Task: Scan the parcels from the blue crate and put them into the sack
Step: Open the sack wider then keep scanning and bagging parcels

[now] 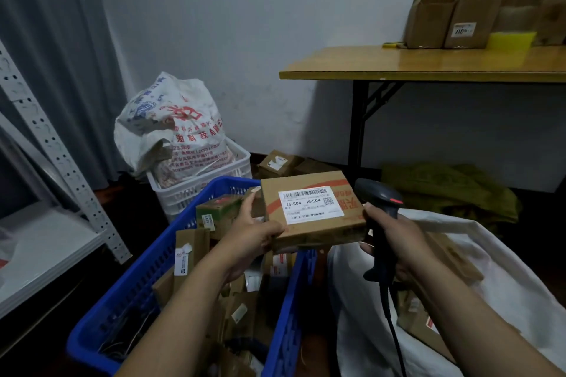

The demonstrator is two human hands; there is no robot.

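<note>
My left hand [251, 232] grips the left edge of a flat brown cardboard parcel [309, 228], held above the blue crate [134, 281]. The parcel's white barcode label [311, 203] faces up. My right hand [395, 239] holds a black handheld scanner [379, 202] by its handle, just right of the parcel, with the scanner's head beside the parcel's right edge. Several more cardboard parcels lie in the crate. The white sack [490, 257] lies open at the lower right with brown parcels [425, 318] inside.
A white crate [196, 190] holding a printed white bag [171, 125] stands behind the blue crate. A yellow folding table [428, 66] with cardboard boxes [453, 15] is at the right. Metal shelving [46, 144] stands left. Green fabric [450, 190] lies under the table.
</note>
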